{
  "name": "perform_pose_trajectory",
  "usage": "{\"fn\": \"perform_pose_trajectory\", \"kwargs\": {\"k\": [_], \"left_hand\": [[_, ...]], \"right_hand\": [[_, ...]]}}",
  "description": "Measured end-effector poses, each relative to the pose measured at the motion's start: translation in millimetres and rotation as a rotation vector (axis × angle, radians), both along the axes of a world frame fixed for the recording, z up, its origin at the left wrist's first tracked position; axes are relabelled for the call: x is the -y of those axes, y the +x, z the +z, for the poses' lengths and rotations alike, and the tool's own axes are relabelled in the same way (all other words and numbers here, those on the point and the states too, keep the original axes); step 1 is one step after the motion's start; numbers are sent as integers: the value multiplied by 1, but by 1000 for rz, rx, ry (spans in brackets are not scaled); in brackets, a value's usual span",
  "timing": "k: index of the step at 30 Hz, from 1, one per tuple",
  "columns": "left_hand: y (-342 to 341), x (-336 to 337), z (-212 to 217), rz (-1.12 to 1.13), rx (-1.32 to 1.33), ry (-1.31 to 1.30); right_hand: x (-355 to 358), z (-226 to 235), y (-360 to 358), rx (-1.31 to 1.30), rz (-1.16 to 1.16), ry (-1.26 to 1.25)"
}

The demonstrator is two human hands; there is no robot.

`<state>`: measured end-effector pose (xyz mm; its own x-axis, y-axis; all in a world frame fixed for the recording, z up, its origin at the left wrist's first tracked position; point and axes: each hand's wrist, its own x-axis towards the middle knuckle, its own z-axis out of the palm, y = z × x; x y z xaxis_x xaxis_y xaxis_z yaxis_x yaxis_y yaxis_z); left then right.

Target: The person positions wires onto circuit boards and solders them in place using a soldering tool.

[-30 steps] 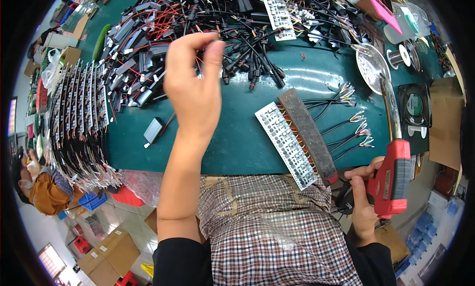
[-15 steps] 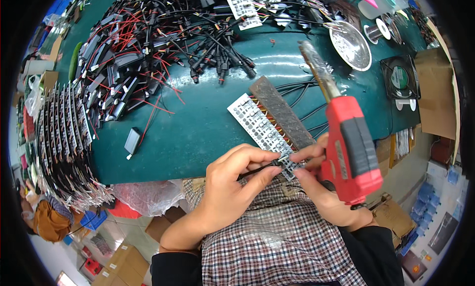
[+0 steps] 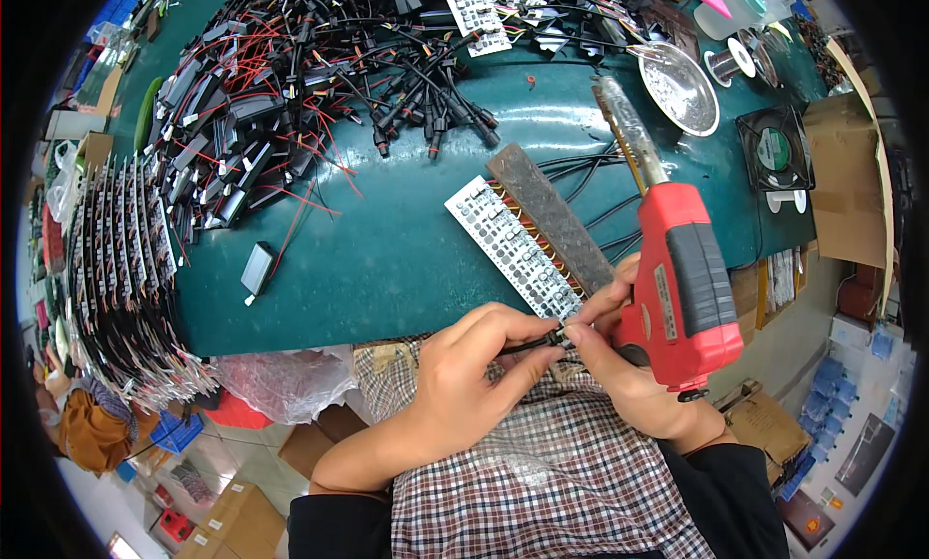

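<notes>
The soldering gun (image 3: 666,286) is red and black. The circuit board (image 3: 513,245) is white, the tabletop (image 3: 387,244) green, the checked cloth (image 3: 523,506) brown, dark and white.

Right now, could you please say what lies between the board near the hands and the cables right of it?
In the head view, a dark bar lies between the board and the cables, with thin wires along its left edge.

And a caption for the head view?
By a white board, left hand pinches black cable, right hand holds red tool.

Black sleeves (image 3: 341,525) — checked garment (image 3: 527,477) in brown, navy, white
</notes>
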<state>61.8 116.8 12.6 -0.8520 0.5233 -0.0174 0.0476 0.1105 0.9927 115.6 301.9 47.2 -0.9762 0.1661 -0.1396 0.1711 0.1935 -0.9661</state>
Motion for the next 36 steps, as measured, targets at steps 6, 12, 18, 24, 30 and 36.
{"fn": "perform_pose_trajectory", "kwargs": {"k": [6,12,18,24,30,36], "left_hand": [[11,-1,-7,71,-229,13],[17,-7,-14,133,-79,164],[20,-7,-12,185,286,283],[21,-5,-16,155,455,372],[18,-5,-20,156,658,481],[15,-2,-22,107,747,505]], "right_hand": [[3,5,3,-51,125,-31],[7,-3,9,-88,81,-35],[9,-7,10,-87,85,-38],[9,-10,11,-91,120,9],[11,-14,12,-71,58,-21],[10,-20,12,-108,28,38]]}}
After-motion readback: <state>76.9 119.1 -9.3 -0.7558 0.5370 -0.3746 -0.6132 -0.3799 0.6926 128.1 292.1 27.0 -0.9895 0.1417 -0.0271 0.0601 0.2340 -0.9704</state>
